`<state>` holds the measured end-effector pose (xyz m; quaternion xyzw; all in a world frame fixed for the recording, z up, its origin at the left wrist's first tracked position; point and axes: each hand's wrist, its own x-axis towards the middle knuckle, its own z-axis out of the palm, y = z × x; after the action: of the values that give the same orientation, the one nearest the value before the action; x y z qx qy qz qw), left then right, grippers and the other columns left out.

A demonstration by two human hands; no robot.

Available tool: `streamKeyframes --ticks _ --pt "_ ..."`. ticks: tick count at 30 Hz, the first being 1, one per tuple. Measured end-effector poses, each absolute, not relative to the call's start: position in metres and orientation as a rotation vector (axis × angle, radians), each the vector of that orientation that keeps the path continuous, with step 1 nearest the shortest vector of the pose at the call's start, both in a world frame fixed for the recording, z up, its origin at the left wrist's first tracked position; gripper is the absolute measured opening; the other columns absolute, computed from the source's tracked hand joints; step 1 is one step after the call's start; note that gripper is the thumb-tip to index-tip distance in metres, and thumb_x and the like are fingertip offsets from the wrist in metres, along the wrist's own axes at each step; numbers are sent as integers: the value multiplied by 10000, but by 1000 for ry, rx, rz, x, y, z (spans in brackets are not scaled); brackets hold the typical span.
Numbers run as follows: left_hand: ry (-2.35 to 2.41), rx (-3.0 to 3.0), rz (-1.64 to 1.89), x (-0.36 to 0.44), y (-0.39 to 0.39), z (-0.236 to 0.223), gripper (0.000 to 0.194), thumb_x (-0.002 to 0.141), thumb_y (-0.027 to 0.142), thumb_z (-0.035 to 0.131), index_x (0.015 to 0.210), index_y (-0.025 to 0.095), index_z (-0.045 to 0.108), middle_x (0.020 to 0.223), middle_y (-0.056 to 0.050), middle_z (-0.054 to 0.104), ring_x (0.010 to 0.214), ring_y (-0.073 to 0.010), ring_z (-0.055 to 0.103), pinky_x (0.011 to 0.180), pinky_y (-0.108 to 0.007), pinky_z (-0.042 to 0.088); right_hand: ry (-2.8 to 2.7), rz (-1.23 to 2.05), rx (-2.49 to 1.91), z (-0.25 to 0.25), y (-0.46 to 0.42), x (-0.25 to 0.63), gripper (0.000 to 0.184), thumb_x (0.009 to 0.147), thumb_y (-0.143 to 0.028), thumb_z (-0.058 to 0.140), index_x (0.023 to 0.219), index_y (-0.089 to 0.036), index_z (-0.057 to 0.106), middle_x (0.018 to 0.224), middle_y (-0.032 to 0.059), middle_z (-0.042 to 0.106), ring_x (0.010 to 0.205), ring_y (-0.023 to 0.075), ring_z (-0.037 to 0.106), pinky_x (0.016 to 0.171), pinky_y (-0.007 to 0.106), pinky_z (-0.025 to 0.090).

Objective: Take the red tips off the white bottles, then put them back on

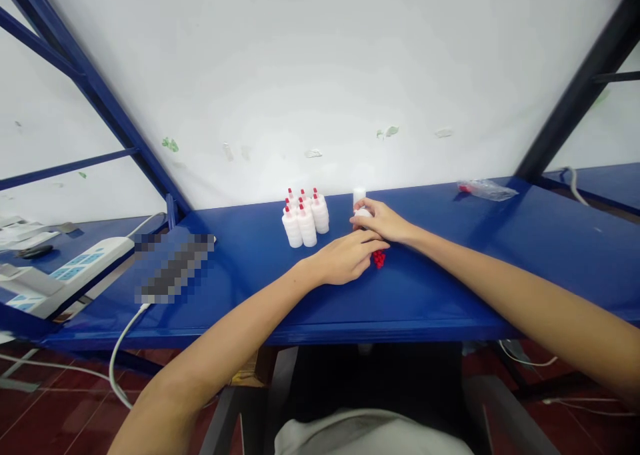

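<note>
My right hand (384, 221) is curled around a white plastic bottle (364, 213), most of it hidden by the fingers. Just behind it another white bottle (359, 193) stands near the wall, partly covered by the same hand. My left hand (350, 256) reaches across in front, its fingers stretched over the edge of a small pile of red caps (379, 259). Whether a cap is under its fingertips I cannot tell. Left of both hands, several white squeeze bottles (306, 225) with red-tipped nozzles stand upright in a tight group.
The blue tabletop (240, 275) runs along a white wall. A clear plastic bag (486, 189) with something red inside lies at the back right. On the left are a blurred-out dark object (177, 268) with a white cable (116, 355) and a power strip (83, 268).
</note>
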<state>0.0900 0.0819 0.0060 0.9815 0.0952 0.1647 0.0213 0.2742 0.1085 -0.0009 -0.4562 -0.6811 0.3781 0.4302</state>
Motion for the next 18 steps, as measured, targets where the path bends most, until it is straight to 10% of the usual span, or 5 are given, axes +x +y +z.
streamKeyframes --ticks 18 --pt "254 2968 438 90 92 6 276 996 207 436 1130 167 674 1209 -87 683 1157 -206 613 1029 -352 472 -1847 738 -1199 4 106 276 255 814 -421 606 867 -173 637 707 15 652 687 177 623 690 299 475"
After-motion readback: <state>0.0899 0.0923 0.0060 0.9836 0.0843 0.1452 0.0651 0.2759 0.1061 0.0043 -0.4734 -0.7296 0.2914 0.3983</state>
